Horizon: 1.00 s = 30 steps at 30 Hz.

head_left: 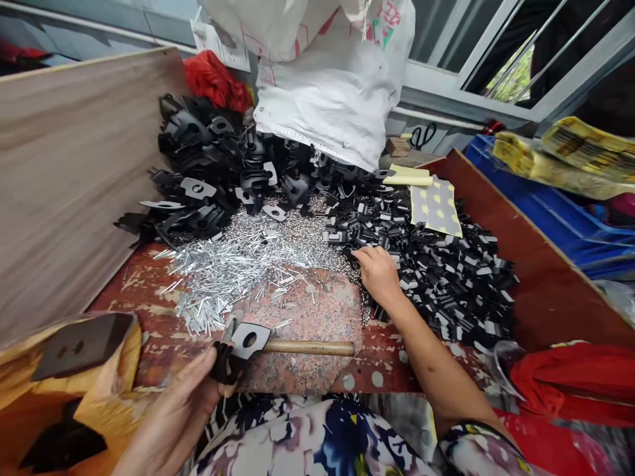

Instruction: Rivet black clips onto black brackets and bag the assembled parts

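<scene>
My left hand (191, 396) is closed around a black plastic part with a grey plate (251, 340) that has an oval hole. It is held above the near left corner of a speckled stone slab (317, 311). Behind the part lies a hammer (312, 348); its wooden handle points right across the slab, and its head is mostly covered. My right hand (380, 274) reaches forward to the left edge of a heap of small black plastic pieces (446, 284). Its fingers are pinched together there, and what is between them is hidden.
Loose silver pins (213, 277) spread left of the slab, with tiny metal bits (302, 228) behind. Larger black parts (198, 145) pile up under a white sack (327, 86). Wooden boards (89, 158) wall the sides. A yellow-backed sheet (436, 206) lies on the heap.
</scene>
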Each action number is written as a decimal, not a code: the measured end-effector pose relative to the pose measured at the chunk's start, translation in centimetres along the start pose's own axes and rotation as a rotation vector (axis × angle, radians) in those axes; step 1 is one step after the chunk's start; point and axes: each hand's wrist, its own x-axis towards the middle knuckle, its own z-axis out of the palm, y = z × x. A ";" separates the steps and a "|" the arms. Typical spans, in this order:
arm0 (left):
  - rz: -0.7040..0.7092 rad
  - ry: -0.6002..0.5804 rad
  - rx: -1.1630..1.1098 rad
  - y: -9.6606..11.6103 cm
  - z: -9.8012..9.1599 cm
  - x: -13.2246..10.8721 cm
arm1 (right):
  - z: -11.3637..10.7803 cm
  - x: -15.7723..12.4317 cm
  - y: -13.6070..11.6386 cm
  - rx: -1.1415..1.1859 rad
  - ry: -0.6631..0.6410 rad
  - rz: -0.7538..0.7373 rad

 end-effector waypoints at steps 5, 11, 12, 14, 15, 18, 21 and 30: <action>0.021 -0.019 0.001 -0.2 -0.1 -0.5 | 1.0 2.3 0.6 0.041 0.021 -0.052; 0.007 -0.043 0.025 -0.5 -0.9 -0.6 | -1.2 0.8 -1.1 0.502 0.126 0.013; 0.004 -0.041 0.029 -0.5 -1.0 -0.5 | -1.6 0.0 -1.9 0.559 0.045 0.027; -0.001 -0.034 0.037 -0.6 -1.0 -0.5 | -2.2 -1.4 -3.6 0.616 -0.127 0.032; -0.004 -0.030 0.041 -0.6 -1.0 -0.5 | -2.4 -2.1 -4.4 0.620 -0.198 0.009; -0.006 -0.020 0.055 -0.5 -0.8 -0.6 | -2.6 -3.2 -5.6 0.552 -0.342 -0.091; -0.010 -0.020 0.071 -0.5 -0.7 -0.6 | -2.3 -3.3 -5.5 0.464 -0.419 -0.136; 0.023 0.046 0.162 -0.4 -1.9 -1.3 | -1.6 -5.2 -6.6 0.035 -0.303 0.122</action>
